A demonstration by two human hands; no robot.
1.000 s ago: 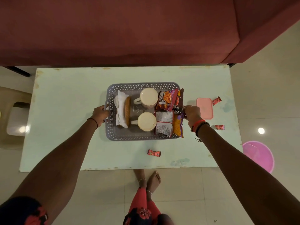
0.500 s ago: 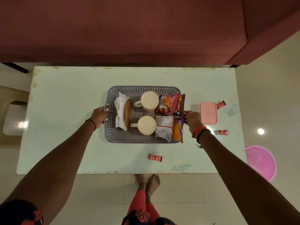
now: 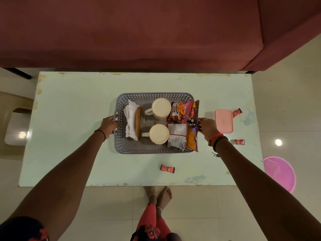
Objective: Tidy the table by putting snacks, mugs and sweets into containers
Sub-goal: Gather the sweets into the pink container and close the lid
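Fingers [image 3: 112, 119] grip basket [image 3: 154, 95] on pale table [image 3: 69, 119].

Maroon sofa [image 3: 130, 32] along the far side; pink round disc [image 3: 279, 173] on tiled floor [image 3: 286, 101], right; pale stool [image 3: 15, 126], left.

Pale green table [image 3: 69, 136], grey basket [image 3: 152, 151], pink box [image 3: 224, 121], three sweets [image 3: 167, 168]

The head view is shifting slightly: the table [image 3: 69, 119], the pink lidded box [image 3: 224, 121] and the loose wrapped sweets [image 3: 167, 168] are appearing a little further right and lower in frame. The grey basket [image 3: 152, 151], gripped at its ends by the left hand [image 3: 109, 125] and right hand [image 3: 208, 127], is sitting marginally further from the table's far edge.
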